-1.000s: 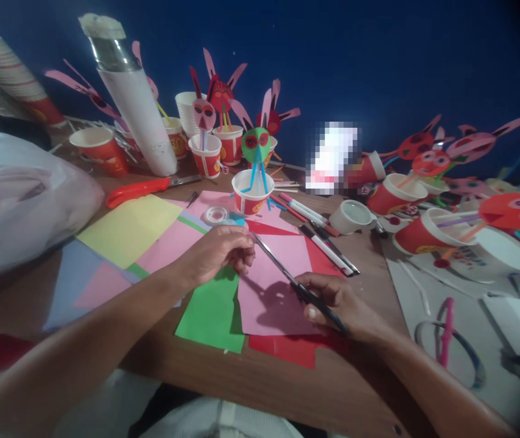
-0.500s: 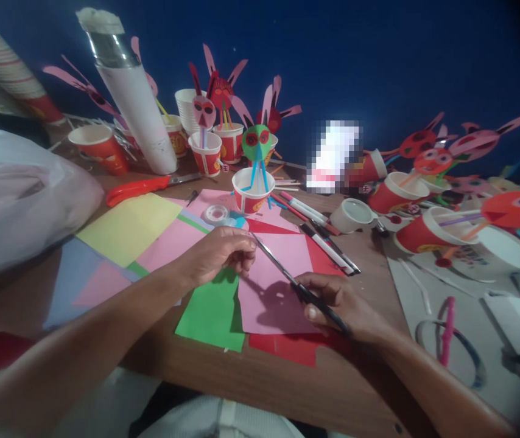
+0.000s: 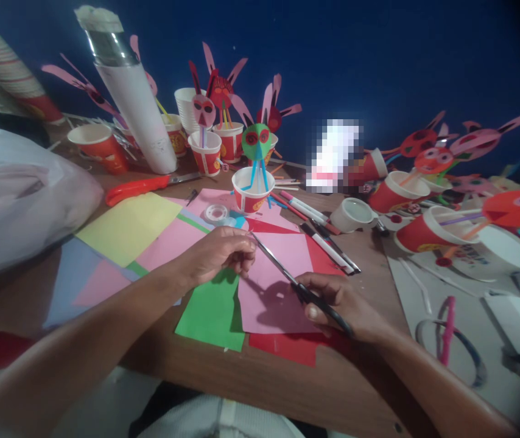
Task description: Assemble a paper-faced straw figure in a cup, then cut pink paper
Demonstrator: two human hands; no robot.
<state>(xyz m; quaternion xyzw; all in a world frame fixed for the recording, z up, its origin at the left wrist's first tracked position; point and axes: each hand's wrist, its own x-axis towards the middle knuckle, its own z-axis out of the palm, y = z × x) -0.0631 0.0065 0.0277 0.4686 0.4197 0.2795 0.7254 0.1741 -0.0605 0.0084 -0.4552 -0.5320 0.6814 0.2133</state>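
Note:
My right hand (image 3: 340, 301) is wrapped round the black handles of a pair of scissors (image 3: 277, 264). The slim metal blades point up and left, over a pink sheet of paper (image 3: 273, 313). At their tip is my left hand (image 3: 226, 255), its fingers pinched together; whatever they hold is too small or hidden to make out. Beneath the hands lie a green sheet (image 3: 212, 319) and a red sheet (image 3: 282, 350), partly covered by the pink one. Just beyond stands a paper cup (image 3: 253, 198) with a green paper face (image 3: 256, 143) on blue straw legs.
Markers (image 3: 328, 248) and a small white cup (image 3: 354, 216) lie to the right. A red-handled cutter (image 3: 136, 188), a white flask (image 3: 136, 115) and a plastic bag (image 3: 22, 201) are at the left. Several cups with paper faces line the back and right.

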